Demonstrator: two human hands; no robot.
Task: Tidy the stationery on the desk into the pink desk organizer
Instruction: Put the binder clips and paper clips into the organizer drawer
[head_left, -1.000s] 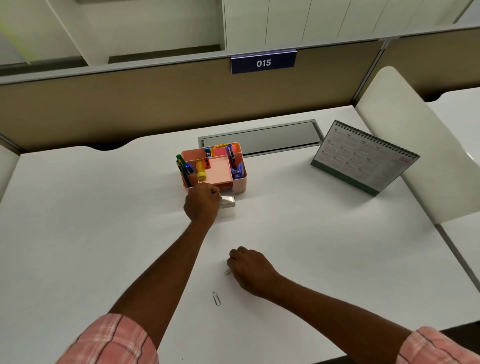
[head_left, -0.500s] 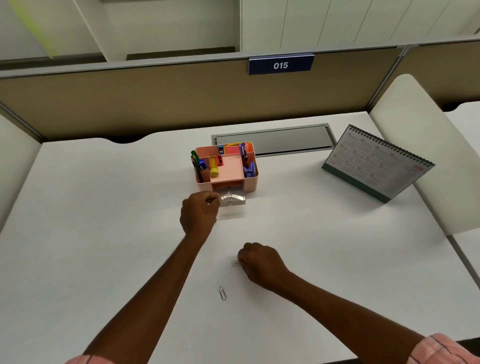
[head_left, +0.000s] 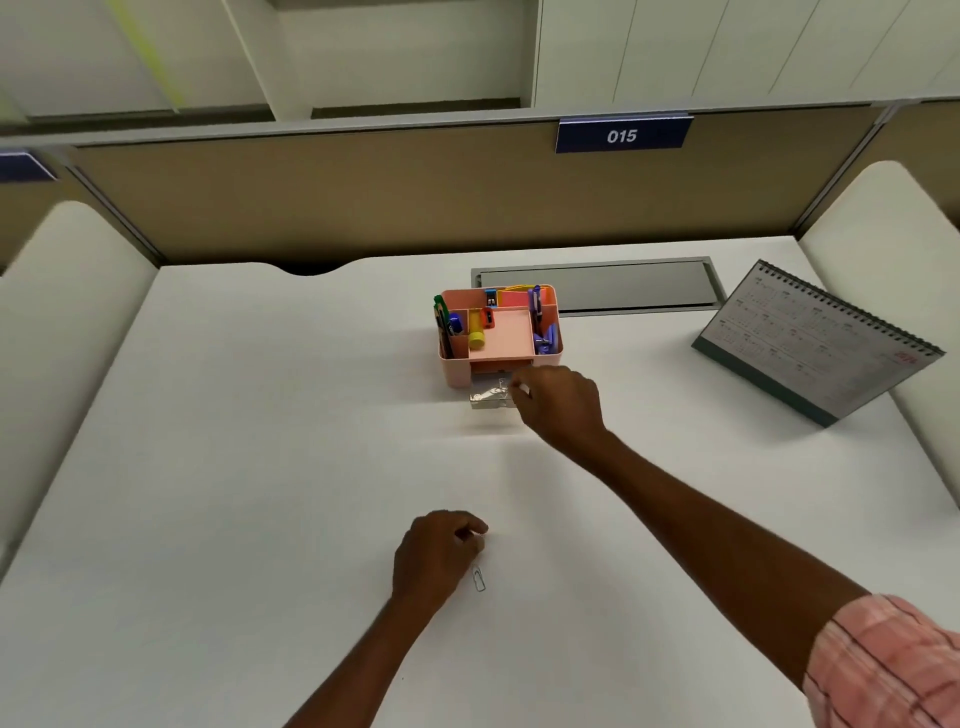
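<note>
Two curled hands: right hand (head_left: 558, 402) at the drawer (head_left: 491, 396), left hand (head_left: 434, 553) beside the paperclip (head_left: 479, 578); grips unclear.

An office or study hall: a white counter (head_left: 260, 467) in a numbered cubicle, tan partition (head_left: 363, 202) carrying a "015" plate (head_left: 622, 135), cable hatch (head_left: 597, 286) and desk calendar (head_left: 815, 338) beyond the hands.

White desk (head_left: 260, 467), pink desk organizer (head_left: 460, 375) with open drawer (head_left: 491, 397), calendar (head_left: 815, 343), paper clip (head_left: 479, 578)
</note>
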